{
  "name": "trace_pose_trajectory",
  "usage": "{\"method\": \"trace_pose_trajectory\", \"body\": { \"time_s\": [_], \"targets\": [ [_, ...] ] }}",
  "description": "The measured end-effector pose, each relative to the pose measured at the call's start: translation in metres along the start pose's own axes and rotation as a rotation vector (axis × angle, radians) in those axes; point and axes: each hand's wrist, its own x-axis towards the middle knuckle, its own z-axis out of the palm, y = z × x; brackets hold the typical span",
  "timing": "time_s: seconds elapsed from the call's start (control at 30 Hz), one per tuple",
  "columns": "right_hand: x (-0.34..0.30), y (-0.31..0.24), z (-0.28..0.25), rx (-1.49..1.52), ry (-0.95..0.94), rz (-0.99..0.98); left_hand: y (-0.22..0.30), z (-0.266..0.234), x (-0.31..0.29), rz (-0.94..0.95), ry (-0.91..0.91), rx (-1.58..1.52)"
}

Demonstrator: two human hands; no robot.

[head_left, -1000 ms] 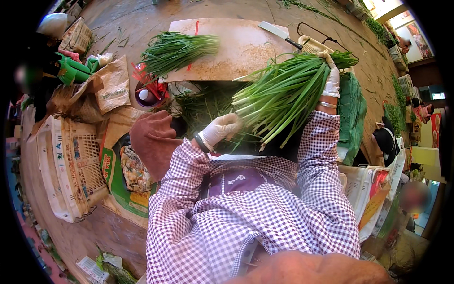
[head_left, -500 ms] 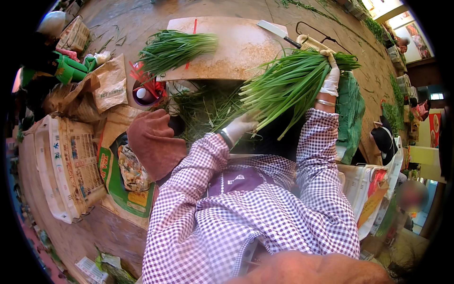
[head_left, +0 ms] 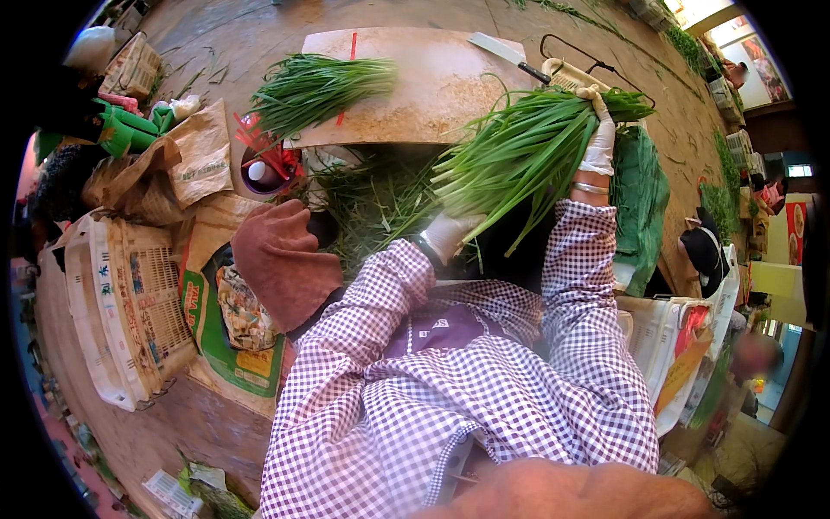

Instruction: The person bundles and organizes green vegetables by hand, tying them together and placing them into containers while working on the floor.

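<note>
A large bunch of green chives [head_left: 519, 160], long flat leaves with pale stem ends, hangs over my lap. My right hand [head_left: 599, 134], in a whitish glove, is closed around the bunch near its leafy right end. At the lower pale ends is my left hand [head_left: 447, 235], also gloved, closed on some stems; stalks partly hide its fingertips. A second bunch of chives [head_left: 324, 91] lies on the left part of the pale board [head_left: 398, 121] ahead of me. On the board's far right edge rests a knife [head_left: 510, 57] with a black handle.
Loose green trimmings [head_left: 372, 203] lie below the board. A purple bucket [head_left: 264, 177] with red ties stands left of it, near a brown cloth [head_left: 290, 259]. White crates [head_left: 130, 303] stand at far left. A green sack [head_left: 640, 216] is beside my right arm.
My left hand has shifted slightly right and down along the pale stem ends. My right hand and the bunch have barely moved, a little to the left.
</note>
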Motion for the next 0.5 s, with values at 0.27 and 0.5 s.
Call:
{"method": "trace_pose_trajectory", "body": {
  "time_s": [0.27, 0.5],
  "targets": [
    [0.01, -0.015, -0.002, 0.019, -0.012, -0.13, 0.006, -0.03, -0.013, -0.04, -0.087, 0.121],
    [0.007, -0.033, 0.014, 0.042, -0.112, -0.182, 0.029, -0.044, -0.035, -0.246, -0.04, 1.213]
  ]
}}
